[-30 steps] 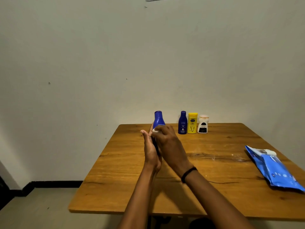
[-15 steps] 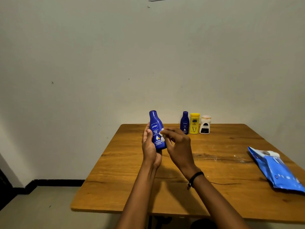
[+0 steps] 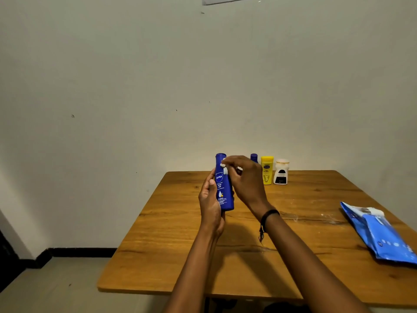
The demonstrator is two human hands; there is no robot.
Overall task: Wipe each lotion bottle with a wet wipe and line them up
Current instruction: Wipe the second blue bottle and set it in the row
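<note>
Head view: blue lotion bottle (image 3: 223, 190) upright above the counter (image 3: 171, 249).
Left hand (image 3: 211, 207) grips its base; right hand (image 3: 246, 180) pinches a wet wipe (image 3: 223, 167) at its neck.

Plain domestic room, bare off-white wall (image 3: 135, 86) beyond the fingers (image 3: 234, 160), wooden tabletop (image 3: 304, 245) beneath them, black skirting (image 3: 79, 250) lower left.

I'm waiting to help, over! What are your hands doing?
Left grip holds tall blue plastic lotion bottle. Right grip pinches small white wet wipe at its neck. Nothing blocking.
</note>
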